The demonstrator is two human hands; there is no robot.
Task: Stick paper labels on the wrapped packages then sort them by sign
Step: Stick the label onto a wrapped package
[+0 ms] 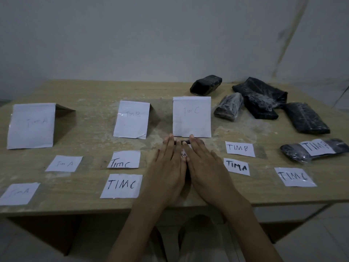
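Package: the black, film-wrapped oblong package lies just in front of the white upright "Tim C" paper sign.
Hands: left hand and right hand lie flat on it, fingers straight, pressing down, clasping nothing.
Label: a white paper label shows between them.
Handling: probably light, soft, with slippery film; best lifted by its long edges.
Hidden: the label's lettering and most of the package are covered.

Left hand flat, palm down, fingers straight and pointing away from the body, right hand likewise flat and palm down, inner edges of both hands touching, left forearm and right forearm bare, converging toward the wrists.
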